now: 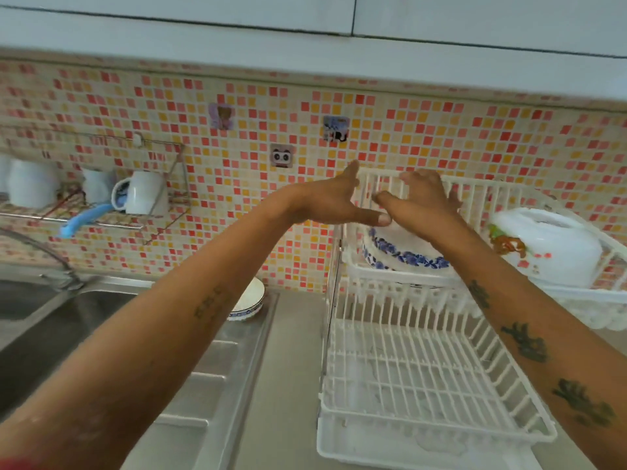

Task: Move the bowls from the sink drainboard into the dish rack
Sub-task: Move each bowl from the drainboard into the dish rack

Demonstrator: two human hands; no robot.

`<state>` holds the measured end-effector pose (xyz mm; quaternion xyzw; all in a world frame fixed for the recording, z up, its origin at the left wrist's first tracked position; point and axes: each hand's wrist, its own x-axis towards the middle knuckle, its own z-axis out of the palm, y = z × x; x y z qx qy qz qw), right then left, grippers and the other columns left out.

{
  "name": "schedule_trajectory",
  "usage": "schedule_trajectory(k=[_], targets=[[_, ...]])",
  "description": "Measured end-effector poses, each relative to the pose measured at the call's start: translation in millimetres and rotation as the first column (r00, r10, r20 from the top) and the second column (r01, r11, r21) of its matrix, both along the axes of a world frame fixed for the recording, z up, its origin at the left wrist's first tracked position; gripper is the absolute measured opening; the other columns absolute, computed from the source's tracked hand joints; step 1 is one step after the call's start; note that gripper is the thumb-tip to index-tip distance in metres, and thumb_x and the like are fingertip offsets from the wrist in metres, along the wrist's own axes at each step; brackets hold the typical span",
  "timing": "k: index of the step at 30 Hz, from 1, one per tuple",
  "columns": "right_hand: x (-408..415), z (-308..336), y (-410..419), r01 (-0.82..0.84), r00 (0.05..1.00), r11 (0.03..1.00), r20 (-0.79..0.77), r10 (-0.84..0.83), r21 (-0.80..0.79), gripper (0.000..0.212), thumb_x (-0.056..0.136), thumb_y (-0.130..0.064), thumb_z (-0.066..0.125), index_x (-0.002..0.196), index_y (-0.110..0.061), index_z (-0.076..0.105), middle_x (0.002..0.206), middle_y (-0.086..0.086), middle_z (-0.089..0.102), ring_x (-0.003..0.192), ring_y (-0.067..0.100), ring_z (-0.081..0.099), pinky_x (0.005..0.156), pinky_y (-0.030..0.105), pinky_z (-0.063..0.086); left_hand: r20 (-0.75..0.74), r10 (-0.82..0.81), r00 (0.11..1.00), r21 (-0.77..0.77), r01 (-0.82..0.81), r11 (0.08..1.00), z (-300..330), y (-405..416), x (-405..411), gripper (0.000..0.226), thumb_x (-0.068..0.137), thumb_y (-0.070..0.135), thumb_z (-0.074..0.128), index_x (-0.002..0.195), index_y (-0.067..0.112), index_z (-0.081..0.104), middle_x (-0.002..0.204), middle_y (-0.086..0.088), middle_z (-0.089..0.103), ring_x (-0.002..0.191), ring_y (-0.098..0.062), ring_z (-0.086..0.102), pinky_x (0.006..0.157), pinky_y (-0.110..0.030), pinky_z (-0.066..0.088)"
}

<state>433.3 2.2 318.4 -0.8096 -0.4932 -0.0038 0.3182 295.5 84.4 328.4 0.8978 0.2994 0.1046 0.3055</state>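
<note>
A white bowl with a blue flower band [403, 256] lies tilted in the upper tier of the white dish rack [424, 385]. My left hand [336, 201] hovers at the bowl's left with fingers spread, its thumb touching the bowl's top. My right hand [420, 201] lies over the bowl's upper part with fingers apart, near the rack's back bars. A second white bowl with a blue-patterned rim [249, 300] stands on the steel drainboard [210, 385] at the back, partly hidden by my left forearm. The lower tier of the rack holds nothing.
A white lidded container [549, 245] sits in a white basket at the right. On the left wall a wire shelf holds a white mug [146, 195] and a blue brush. The faucet [44, 256] curves over the sink basin [51, 327].
</note>
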Motion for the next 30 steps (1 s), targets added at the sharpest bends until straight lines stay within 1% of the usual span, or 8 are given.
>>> schedule_trajectory(k=[2, 8, 15, 19, 22, 24, 28, 30], targets=[[-21, 6, 12, -0.021, 0.997, 1.000, 0.075, 0.022, -0.007, 0.073, 0.088, -0.053, 0.051, 0.148, -0.017, 0.030, 0.162, 0.005, 0.006, 0.151, 0.024, 0.002, 0.119, 0.049, -0.002, 0.059, 0.051, 0.997, -0.027, -0.049, 0.998, -3, 10, -23, 0.109, 0.084, 0.057, 0.059, 0.153, 0.023, -0.019, 0.165, 0.001, 0.006, 0.150, -0.019, 0.017, 0.116, -0.034, 0.023], [-103, 14, 55, -0.326, 0.942, 0.936, -0.037, 0.334, 0.136, 0.069, 0.088, -0.048, 0.054, 0.146, -0.017, 0.035, 0.159, 0.002, 0.015, 0.147, 0.022, 0.019, 0.118, 0.042, 0.024, 0.176, 0.228, 0.958, -0.143, -0.204, 0.969, -15, 50, -105, 0.077, 0.097, 0.050, 0.040, 0.156, 0.018, 0.003, 0.162, -0.005, 0.018, 0.146, -0.025, 0.029, 0.115, -0.040, 0.030], [-195, -28, 116, -0.495, 0.831, 0.868, -0.278, 0.482, 0.027, 0.067, 0.090, -0.044, 0.053, 0.147, -0.013, 0.036, 0.156, 0.004, 0.024, 0.138, 0.022, 0.038, 0.101, 0.033, 0.039, 0.247, 0.516, 0.820, -0.497, -0.350, 0.794, -67, 115, -195, 0.064, 0.096, 0.053, 0.040, 0.147, 0.014, 0.037, 0.147, -0.007, 0.046, 0.138, -0.025, 0.040, 0.112, -0.047, 0.035], [-220, -72, 156, -0.477, 0.800, 0.870, -0.471, 0.372, -0.124, 0.058, 0.091, -0.038, 0.054, 0.139, -0.006, 0.047, 0.146, 0.011, 0.046, 0.126, 0.025, 0.051, 0.089, 0.033, 0.044, 0.153, 0.640, 0.753, -0.649, -0.412, 0.639, -113, 143, -234, 0.061, 0.098, 0.051, 0.035, 0.136, 0.005, 0.045, 0.135, -0.015, 0.051, 0.131, -0.028, 0.045, 0.109, -0.046, 0.037], [-222, -112, 182, -0.443, 0.758, 0.875, -0.604, 0.247, -0.197, 0.050, 0.091, -0.034, 0.056, 0.130, -0.003, 0.055, 0.129, 0.012, 0.059, 0.108, 0.027, 0.058, 0.087, 0.034, 0.044, 0.075, 0.671, 0.738, -0.754, -0.398, 0.523, -156, 162, -257, 0.056, 0.098, 0.054, 0.034, 0.121, 0.006, 0.050, 0.112, -0.010, 0.054, 0.112, -0.026, 0.048, 0.104, -0.045, 0.039], [-217, -141, 197, -0.411, 0.719, 0.883, -0.676, 0.163, -0.225, 0.050, 0.091, -0.033, 0.057, 0.133, -0.006, 0.052, 0.132, 0.010, 0.055, 0.115, 0.028, 0.054, 0.087, 0.031, 0.039, 0.020, 0.696, 0.718, -0.803, -0.404, 0.439, -183, 175, -264, 0.058, 0.096, 0.057, 0.034, 0.117, 0.006, 0.049, 0.103, -0.008, 0.055, 0.107, -0.025, 0.047, 0.098, -0.044, 0.041], [-198, -197, 223, -0.301, 0.636, 0.915, -0.772, -0.018, -0.270, 0.062, 0.086, -0.038, 0.064, 0.136, -0.005, 0.048, 0.132, 0.006, 0.052, 0.125, 0.027, 0.049, 0.092, 0.032, 0.039, -0.079, 0.707, 0.703, -0.866, -0.399, 0.300, -232, 192, -263, 0.060, 0.094, 0.061, 0.034, 0.116, 0.006, 0.046, 0.108, -0.010, 0.054, 0.107, -0.026, 0.050, 0.098, -0.045, 0.040], [-183, -229, 237, -0.241, 0.565, 0.928, -0.819, -0.104, -0.285, 0.068, 0.080, -0.041, 0.068, 0.137, -0.009, 0.047, 0.134, 0.004, 0.054, 0.122, 0.026, 0.051, 0.095, 0.035, 0.044, -0.115, 0.716, 0.688, -0.900, -0.377, 0.218, -254, 200, -255, 0.055, 0.093, 0.062, 0.036, 0.105, 0.010, 0.049, 0.092, -0.005, 0.052, 0.089, -0.020, 0.052, 0.087, -0.041, 0.043]])
